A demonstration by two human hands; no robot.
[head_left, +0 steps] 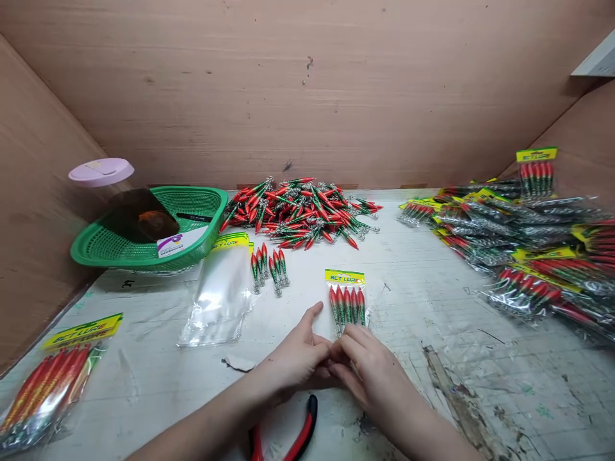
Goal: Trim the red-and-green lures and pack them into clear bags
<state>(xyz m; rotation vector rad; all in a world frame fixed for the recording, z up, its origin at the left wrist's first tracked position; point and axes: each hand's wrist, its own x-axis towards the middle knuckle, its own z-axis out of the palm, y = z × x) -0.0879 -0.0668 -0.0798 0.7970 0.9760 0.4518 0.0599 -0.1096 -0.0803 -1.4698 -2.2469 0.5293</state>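
Observation:
A clear bag of fishing lures (346, 306) with a yellow header lies in front of me, several red and green lures side by side in it. At its lower end my left hand (302, 352) is closed, thumb and fingertips pinched together on the bag's bottom edge. My right hand (368, 365) meets it there, its fingers also closed on that edge. The hands hide the bottom of the bag. Below my wrists lie pliers (302, 435) with red and black handles, partly covered by my left arm. Two small groups of loose lures (269, 269) rest beyond my left hand.
Flat clear bags (216, 291) with yellow headers lie left of centre. Behind them is a heap of loose lures (307, 211). A green basket (192, 256) holds a lidded cup (139, 214), a pen and a card. Filled bags (519, 230) pile at right; larger-lure bag (62, 371) at left.

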